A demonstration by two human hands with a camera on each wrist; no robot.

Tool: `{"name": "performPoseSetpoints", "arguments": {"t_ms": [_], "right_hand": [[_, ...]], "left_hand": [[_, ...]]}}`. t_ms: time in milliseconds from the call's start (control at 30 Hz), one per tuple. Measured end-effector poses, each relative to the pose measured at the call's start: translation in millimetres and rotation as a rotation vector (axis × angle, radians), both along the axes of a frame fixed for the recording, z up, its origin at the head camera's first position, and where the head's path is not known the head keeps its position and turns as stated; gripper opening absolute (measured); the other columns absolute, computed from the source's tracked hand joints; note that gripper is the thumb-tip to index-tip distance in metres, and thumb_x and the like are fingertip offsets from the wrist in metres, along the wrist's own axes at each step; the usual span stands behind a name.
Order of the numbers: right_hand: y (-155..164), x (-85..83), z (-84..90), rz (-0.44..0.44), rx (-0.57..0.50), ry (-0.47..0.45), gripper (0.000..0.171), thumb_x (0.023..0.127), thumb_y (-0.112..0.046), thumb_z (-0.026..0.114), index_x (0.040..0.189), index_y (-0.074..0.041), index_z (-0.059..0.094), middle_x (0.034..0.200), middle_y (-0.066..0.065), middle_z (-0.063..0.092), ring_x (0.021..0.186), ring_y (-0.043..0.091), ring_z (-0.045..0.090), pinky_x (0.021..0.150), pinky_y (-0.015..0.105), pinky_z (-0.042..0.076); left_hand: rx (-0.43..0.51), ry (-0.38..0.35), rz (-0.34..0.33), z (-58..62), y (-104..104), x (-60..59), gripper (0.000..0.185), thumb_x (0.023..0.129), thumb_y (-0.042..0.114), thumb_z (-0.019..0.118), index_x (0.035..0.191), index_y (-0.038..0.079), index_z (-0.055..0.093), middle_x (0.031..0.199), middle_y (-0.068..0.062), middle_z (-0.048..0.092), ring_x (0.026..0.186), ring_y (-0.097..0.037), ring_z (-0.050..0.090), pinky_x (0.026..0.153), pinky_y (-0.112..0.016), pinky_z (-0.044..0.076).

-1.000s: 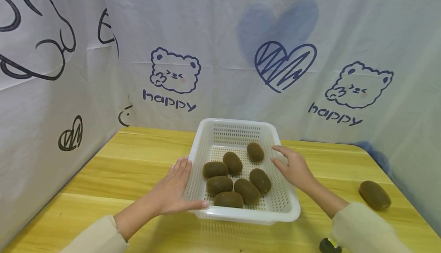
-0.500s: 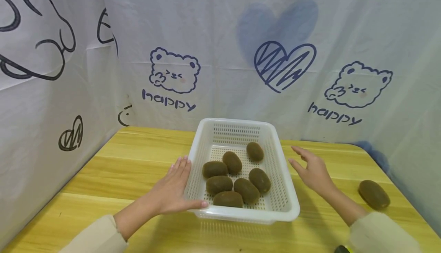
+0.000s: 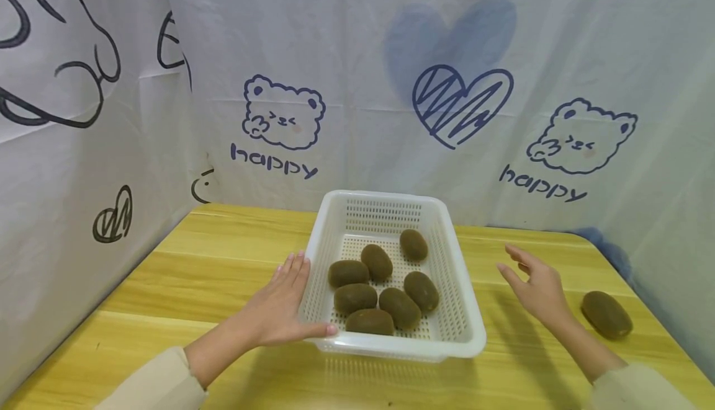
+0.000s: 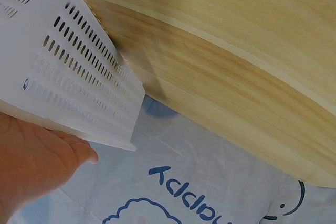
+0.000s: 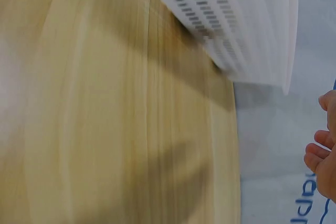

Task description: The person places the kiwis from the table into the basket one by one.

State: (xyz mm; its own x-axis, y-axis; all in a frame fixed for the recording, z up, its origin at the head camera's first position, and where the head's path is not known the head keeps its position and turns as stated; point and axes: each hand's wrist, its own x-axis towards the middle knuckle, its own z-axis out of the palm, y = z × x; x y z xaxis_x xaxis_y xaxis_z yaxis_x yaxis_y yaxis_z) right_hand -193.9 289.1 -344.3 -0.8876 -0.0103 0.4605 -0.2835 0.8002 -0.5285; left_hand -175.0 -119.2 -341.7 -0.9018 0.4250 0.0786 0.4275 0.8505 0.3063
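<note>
A white perforated basket (image 3: 463,311) stands on the wooden table and holds several brown kiwis (image 3: 385,286). My left hand (image 3: 282,307) lies flat against the basket's left wall, fingers straight, thumb at the near corner; the left wrist view shows the palm (image 4: 31,166) under the basket's wall (image 4: 63,77). My right hand (image 3: 533,286) hovers open above the table, right of the basket and apart from it, holding nothing. One more kiwi (image 3: 606,314) lies on the table just right of that hand. The right wrist view shows the basket's side (image 5: 236,30) and my fingertips (image 5: 323,150).
The wooden table (image 3: 223,273) is boxed in by white printed cloth (image 3: 391,87) at the back, left and right. The table's rounded right corner lies near the loose kiwi.
My right hand left the basket's right rim and moved right toward the loose kiwi. The left hand and basket stayed put.
</note>
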Motion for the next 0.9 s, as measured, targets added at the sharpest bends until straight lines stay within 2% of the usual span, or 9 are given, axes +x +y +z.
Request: {"name": "performPoseSetpoints", "arguments": {"t_ms": [400,767,833,900], "right_hand": [[43,7.3,-11.0,-0.132,0.018,-0.072,0.048,0.094,-0.021,0.053,0.129,0.011,0.046,0.126,0.035,0.049,0.108,0.054,0.050,0.081,0.058,0.049],[77,10.8,-21.8,-0.266,-0.016,-0.113,0.051,0.095,-0.025,0.050,0.130,0.011,0.044,0.126,0.036,0.048,0.109,0.055,0.048,0.082,0.059,0.047],[83,11.9,-23.6,-0.294,-0.017,-0.129,0.052,0.095,-0.027,0.049,0.131,0.010,0.044,0.127,0.035,0.048,0.108,0.054,0.049,0.073,0.052,0.052],[89,13.2,-25.4,-0.318,-0.016,-0.140,0.052,0.095,-0.029,0.050,0.131,0.009,0.044,0.127,0.034,0.048,0.104,0.051,0.052,0.062,0.037,0.054]], "left_hand": [[-0.012,0.007,0.005,0.0,1,0.5,0.119,0.070,0.075,0.055,0.145,-0.008,0.015,0.152,-0.026,0.006,0.142,-0.041,0.007,0.116,-0.048,0.016],[-0.010,-0.005,0.004,1.4,1,1.1,0.119,0.070,0.075,0.055,0.145,-0.009,0.014,0.152,-0.026,0.006,0.142,-0.041,0.006,0.116,-0.048,0.016],[-0.015,-0.005,0.007,1.4,1,0.9,0.120,0.070,0.076,0.054,0.145,-0.008,0.013,0.152,-0.025,0.005,0.142,-0.040,0.005,0.116,-0.047,0.015],[-0.016,-0.002,0.009,1.2,1,0.7,0.120,0.070,0.076,0.054,0.145,-0.007,0.013,0.152,-0.025,0.005,0.142,-0.039,0.005,0.116,-0.047,0.015]]}}
